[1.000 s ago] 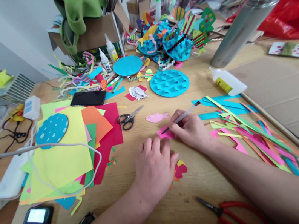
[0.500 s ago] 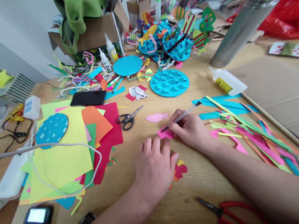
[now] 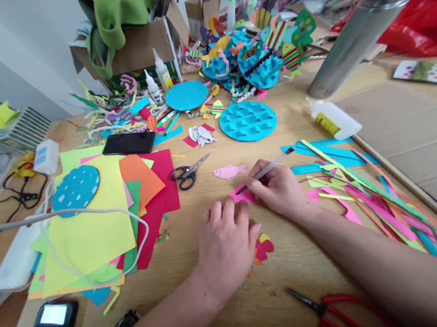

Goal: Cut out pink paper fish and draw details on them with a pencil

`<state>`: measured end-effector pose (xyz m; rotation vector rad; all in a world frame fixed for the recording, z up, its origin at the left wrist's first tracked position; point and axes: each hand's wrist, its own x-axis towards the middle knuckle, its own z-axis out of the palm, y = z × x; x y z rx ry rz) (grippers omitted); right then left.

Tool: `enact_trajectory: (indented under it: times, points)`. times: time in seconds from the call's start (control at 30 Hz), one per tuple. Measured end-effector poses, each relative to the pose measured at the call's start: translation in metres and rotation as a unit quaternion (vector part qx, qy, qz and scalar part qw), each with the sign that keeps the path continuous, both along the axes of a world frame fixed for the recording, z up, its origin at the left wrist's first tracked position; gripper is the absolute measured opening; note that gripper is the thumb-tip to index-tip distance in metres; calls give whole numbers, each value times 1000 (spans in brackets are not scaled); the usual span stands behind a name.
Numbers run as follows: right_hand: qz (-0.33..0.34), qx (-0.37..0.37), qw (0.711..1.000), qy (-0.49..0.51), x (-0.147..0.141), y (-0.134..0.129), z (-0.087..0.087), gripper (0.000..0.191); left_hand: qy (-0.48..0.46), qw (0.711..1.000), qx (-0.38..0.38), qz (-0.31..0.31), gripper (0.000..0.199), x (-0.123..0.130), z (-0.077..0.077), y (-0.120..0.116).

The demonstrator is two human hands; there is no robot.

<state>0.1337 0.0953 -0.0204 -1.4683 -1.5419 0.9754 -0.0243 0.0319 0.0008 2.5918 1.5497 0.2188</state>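
Between the fingers of my right hand (image 3: 279,189) is a pen (image 3: 272,164), its dark tip down on a small piece of bright pink paper (image 3: 242,193). My left hand (image 3: 228,242) lies on the table with its fingers stretched out, fingertips at the lower edge of that paper. Just above the paper is a pale pink paper fish (image 3: 229,171). Black-handled scissors (image 3: 187,177) lie to its left. Red and yellow paper cut-outs (image 3: 264,247) sit beside my left thumb, partly hidden by the hand.
Red-handled scissors (image 3: 324,307) lie near the front edge. Paper strips (image 3: 393,207) and a glue bottle (image 3: 334,119) are on the right, with a steel flask (image 3: 352,35) behind. Coloured sheets (image 3: 88,235), crossed by a white cable (image 3: 145,228), cover the left. A blue textured disc (image 3: 248,121) lies farther back.
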Motion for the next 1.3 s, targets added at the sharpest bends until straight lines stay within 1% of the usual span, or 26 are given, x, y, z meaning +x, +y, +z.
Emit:
enact_trajectory:
  times: [0.8,0.97,1.07,1.3]
  points:
    - [3,16,1000,1,0,0,2,11,-2,1000,2,0,36,-1,0,0]
    - [-18,26,999,2,0,-2,1,13,1,1000,1,1,38,0,-1,-1]
    - [-25,35,999,-8,1,-2,0,11,6,1000,-2,5,40,0,-1,0]
    - [-3,9,1000,5,1,-2,-3,9,6,1000,-4,8,44,0,-2,0]
